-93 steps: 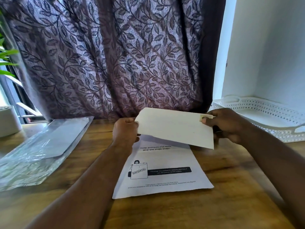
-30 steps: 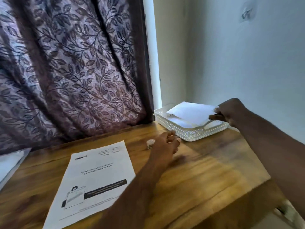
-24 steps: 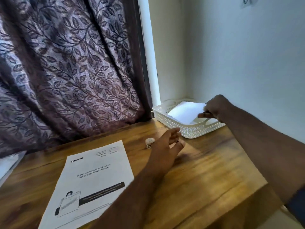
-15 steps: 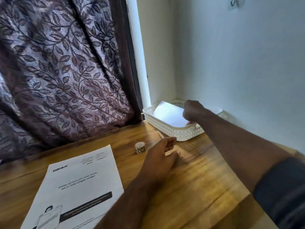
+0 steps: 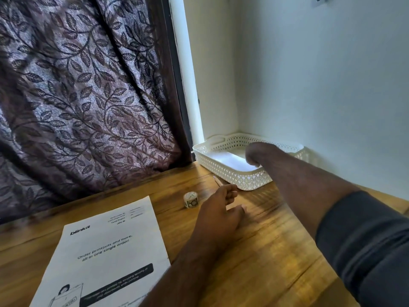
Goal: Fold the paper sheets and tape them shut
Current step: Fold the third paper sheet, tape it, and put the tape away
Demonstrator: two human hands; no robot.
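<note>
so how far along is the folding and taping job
Done: one folded sheet lies in the white tray. In hand: the right hand is down in the tray over it; whether it grips the sheet is unclear. The left hand rests open on the table beside the tape roll. Left: the printed sheet lies flat and unfolded.

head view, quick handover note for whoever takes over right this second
Left hand: open, fingers relaxed, on the table beside the tape roll.
Right hand: reached into the white tray, fingers curled down onto the folded sheet; whether it grips is hidden.
Done: one folded sheet lies in the tray; its tape cannot be seen from here.
Left: the printed sheet lies flat and unfolded on the table; fold it and tape it shut.
</note>
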